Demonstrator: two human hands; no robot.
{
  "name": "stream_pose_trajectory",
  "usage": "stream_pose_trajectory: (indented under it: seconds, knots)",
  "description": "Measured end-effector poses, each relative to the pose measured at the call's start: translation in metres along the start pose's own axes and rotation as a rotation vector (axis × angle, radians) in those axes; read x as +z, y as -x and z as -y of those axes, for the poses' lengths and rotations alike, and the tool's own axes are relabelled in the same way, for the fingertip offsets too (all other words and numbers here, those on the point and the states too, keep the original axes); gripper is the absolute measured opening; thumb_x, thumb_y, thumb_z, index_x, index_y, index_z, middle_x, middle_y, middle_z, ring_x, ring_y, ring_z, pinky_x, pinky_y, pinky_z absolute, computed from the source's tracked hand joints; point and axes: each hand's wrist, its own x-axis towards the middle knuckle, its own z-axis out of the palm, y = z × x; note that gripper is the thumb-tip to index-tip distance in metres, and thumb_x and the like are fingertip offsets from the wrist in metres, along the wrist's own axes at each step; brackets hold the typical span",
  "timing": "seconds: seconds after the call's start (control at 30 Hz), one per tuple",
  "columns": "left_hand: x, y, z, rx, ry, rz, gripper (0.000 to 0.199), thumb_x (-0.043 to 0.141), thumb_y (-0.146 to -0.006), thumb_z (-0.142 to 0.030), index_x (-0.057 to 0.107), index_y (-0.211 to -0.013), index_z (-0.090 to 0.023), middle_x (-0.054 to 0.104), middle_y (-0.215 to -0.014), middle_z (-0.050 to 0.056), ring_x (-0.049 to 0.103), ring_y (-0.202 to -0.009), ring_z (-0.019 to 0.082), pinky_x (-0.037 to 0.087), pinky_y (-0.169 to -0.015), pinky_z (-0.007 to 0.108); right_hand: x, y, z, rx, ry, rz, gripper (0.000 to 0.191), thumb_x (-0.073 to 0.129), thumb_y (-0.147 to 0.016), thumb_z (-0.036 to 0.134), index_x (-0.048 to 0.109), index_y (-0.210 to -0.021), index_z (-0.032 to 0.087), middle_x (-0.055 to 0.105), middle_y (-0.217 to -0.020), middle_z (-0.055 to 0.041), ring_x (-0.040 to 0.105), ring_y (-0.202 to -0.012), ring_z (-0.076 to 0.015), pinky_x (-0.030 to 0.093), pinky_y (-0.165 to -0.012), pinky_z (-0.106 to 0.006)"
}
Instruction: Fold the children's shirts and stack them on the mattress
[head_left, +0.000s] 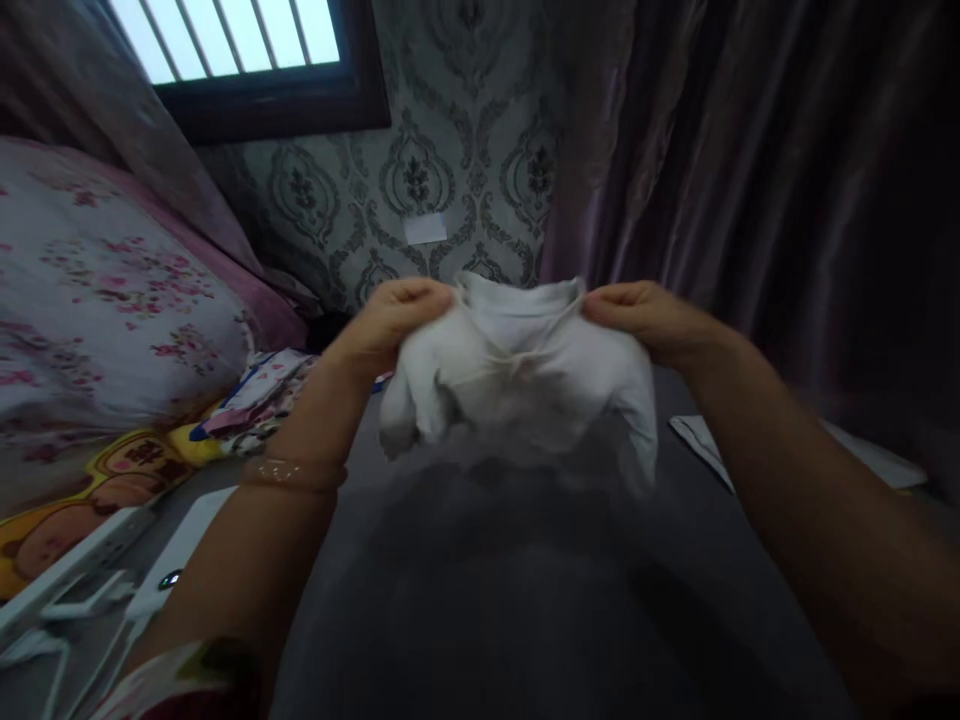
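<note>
A small white long-sleeved top [517, 380] hangs in the air between my two hands, above a dark grey bed surface [480, 610]. My left hand [401, 315] is closed on the left shoulder of the top, beside its neckline. On the other side of the neckline, my right hand [637, 315] grips the right shoulder the same way. The sleeves dangle at both sides, and the lower part is bunched and blurred by motion.
At left are a floral cloth [150, 290], folded clothes [259, 395], a yellow cartoon cushion [120, 480], a white power strip [75, 560] and a white device [180, 545]. A flat white item [701, 445] lies at right. Behind stand a patterned wall [465, 130] and curtains [720, 180].
</note>
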Motion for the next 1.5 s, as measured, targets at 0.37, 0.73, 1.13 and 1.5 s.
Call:
stream_pose_trajectory:
  seconds: [0.37,0.73,1.13,1.5]
  knots:
    - [0.014,-0.012,0.04,-0.141,-0.019,0.046,0.034,0.071,-0.068,-0.047,0.074,-0.077,-0.014,0.068,-0.067,0.003,0.059,-0.059,0.015,0.045,-0.052,0.023,0.015,-0.02,-0.026,0.045,-0.043,0.049,0.03,0.067,-0.076,0.049,0.076,-0.082,0.021,0.072,-0.072,-0.0027,0.066,-0.069,-0.0194,0.051,-0.056,-0.026]
    - [0.011,-0.015,0.05,-0.148,0.112,0.015,0.036,0.069,-0.07,-0.052,0.072,-0.08,-0.017,0.068,-0.068,0.003,0.06,-0.06,0.015,0.046,-0.054,0.024,0.009,-0.029,-0.036,0.04,-0.043,0.046,0.032,0.069,-0.073,0.054,0.076,-0.082,0.024,0.072,-0.073,-0.0035,0.066,-0.066,-0.0193,0.052,-0.054,-0.027]
    - [0.02,-0.02,0.05,0.054,-0.235,-0.205,0.032,0.059,-0.08,-0.044,0.073,-0.082,-0.015,0.068,-0.074,0.002,0.059,-0.072,0.016,0.042,-0.06,0.023,0.005,-0.032,-0.037,-0.137,0.188,-0.219,0.031,0.06,-0.082,0.049,0.076,-0.088,0.023,0.075,-0.086,-0.0025,0.067,-0.08,-0.0225,0.049,-0.064,-0.028]
    - [-0.013,0.035,-0.017,0.343,-0.639,-0.265,0.028,0.05,-0.091,-0.042,0.07,-0.101,-0.024,0.066,-0.09,0.004,0.058,-0.088,0.019,0.041,-0.073,0.025,-0.012,0.031,0.013,-0.312,0.496,-0.425,0.033,0.058,-0.088,0.047,0.076,-0.096,0.021,0.075,-0.088,-0.0051,0.066,-0.076,-0.0186,0.045,-0.065,-0.027]
